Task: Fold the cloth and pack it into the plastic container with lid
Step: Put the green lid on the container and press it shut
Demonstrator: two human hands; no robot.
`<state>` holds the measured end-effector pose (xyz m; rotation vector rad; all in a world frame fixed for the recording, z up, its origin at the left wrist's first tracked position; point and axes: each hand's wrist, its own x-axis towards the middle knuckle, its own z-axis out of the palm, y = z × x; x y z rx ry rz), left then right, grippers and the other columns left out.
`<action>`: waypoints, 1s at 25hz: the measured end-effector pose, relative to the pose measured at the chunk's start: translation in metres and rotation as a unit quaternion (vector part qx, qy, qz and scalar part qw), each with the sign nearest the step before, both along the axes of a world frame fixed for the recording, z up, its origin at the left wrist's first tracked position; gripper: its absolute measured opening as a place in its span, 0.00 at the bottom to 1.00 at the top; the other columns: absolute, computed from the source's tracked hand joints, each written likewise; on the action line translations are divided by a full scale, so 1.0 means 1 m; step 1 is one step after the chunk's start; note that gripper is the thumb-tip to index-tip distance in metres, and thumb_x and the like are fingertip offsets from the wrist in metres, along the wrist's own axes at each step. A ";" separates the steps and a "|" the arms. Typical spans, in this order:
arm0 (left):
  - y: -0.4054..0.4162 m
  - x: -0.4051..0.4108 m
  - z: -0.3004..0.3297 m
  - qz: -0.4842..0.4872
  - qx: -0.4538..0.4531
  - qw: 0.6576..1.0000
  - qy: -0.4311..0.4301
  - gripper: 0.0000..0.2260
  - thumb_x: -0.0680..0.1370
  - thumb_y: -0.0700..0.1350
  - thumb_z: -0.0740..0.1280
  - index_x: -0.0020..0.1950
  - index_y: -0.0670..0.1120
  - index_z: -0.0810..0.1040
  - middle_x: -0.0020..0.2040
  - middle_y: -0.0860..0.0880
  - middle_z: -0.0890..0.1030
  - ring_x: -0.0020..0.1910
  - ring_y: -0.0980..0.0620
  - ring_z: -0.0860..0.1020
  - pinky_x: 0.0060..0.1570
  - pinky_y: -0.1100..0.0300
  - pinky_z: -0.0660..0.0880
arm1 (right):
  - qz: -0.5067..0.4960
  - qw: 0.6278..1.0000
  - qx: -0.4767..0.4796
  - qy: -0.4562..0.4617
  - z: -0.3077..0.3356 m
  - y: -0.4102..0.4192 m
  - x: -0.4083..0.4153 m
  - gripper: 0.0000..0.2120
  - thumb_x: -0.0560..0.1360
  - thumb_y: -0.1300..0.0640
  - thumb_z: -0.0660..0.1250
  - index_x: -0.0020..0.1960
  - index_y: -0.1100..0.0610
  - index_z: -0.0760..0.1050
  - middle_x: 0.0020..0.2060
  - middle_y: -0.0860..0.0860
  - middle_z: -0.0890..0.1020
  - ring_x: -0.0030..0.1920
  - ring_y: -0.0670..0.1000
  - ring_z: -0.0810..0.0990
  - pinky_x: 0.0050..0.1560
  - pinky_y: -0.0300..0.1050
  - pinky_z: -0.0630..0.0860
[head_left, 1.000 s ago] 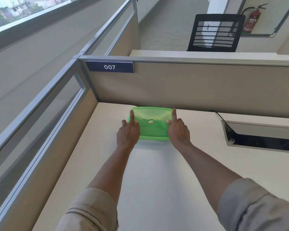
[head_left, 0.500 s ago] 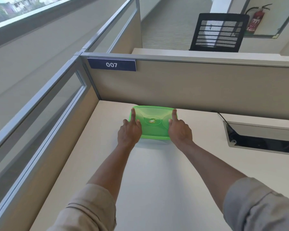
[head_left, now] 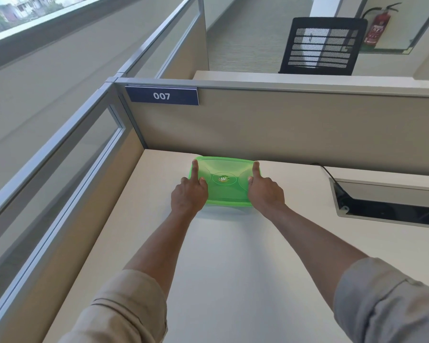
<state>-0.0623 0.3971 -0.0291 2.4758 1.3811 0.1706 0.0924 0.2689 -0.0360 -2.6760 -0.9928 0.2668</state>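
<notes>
Green plastic container (head_left: 224, 183) sitting on the bench (head_left: 233, 268) at its far edge, lid on, far rim lying right up against the partition wall (head_left: 282, 129). Lid translucent, small round emblem showing at centre; contents not readable through it, cloth not in sight.

Left hand (head_left: 188, 194) pressing on the container's left end, index finger stretched along the lid toward the far left corner, other fingers curled over the near corner. Right hand (head_left: 264, 191) doing the same on the right end, index finger pointing far. Hands apart, one at each short end, both bearing on the container; whether they are gripping or only pushing, cannot tell.

No room lying beyond the container. Left of it, a strip of bare bench running to the glazed side partition (head_left: 60, 169). Right of it, open bench reaching to the cable tray opening (head_left: 386, 206), well apart. Near side wide and bare, only the forearms and rolled sleeves (head_left: 386, 305) crossing it.

Number plate "007" (head_left: 162, 96) hanging on the partition wall, up and left of the container.
</notes>
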 end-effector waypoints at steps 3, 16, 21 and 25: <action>0.002 -0.001 0.000 -0.005 0.001 1.000 0.004 0.27 0.82 0.53 0.49 0.81 0.56 0.44 0.52 0.37 0.80 0.49 0.35 0.79 0.48 0.47 0.73 | -0.001 1.000 0.004 -0.001 -0.001 -0.001 0.000 0.26 0.83 0.51 0.48 0.79 0.52 0.48 0.44 0.60 0.82 0.44 0.63 0.79 0.39 0.50 0.68; 0.010 -0.004 0.003 -0.003 0.031 0.999 0.030 0.28 0.81 0.56 0.52 0.80 0.57 0.47 0.45 0.40 0.82 0.42 0.40 0.78 0.40 0.52 0.68 | 0.022 0.999 -0.015 -0.046 -0.002 0.000 0.002 0.26 0.83 0.51 0.48 0.79 0.55 0.49 0.41 0.59 0.82 0.42 0.62 0.80 0.37 0.48 0.67; 0.008 -0.005 0.000 0.005 0.029 1.000 0.006 0.28 0.81 0.56 0.51 0.80 0.58 0.47 0.40 0.41 0.81 0.37 0.41 0.76 0.38 0.52 0.69 | 0.016 0.999 0.001 -0.041 -0.001 -0.002 -0.003 0.26 0.83 0.50 0.48 0.79 0.54 0.48 0.43 0.60 0.83 0.43 0.63 0.80 0.39 0.50 0.67; 0.011 -0.008 -0.003 -0.010 0.065 0.998 -0.009 0.27 0.81 0.56 0.52 0.80 0.56 0.51 0.36 0.42 0.80 0.36 0.39 0.79 0.36 0.53 0.69 | 0.012 0.999 0.014 -0.040 -0.005 -0.004 -0.003 0.27 0.83 0.48 0.48 0.79 0.53 0.48 0.42 0.61 0.82 0.43 0.64 0.80 0.39 0.52 0.68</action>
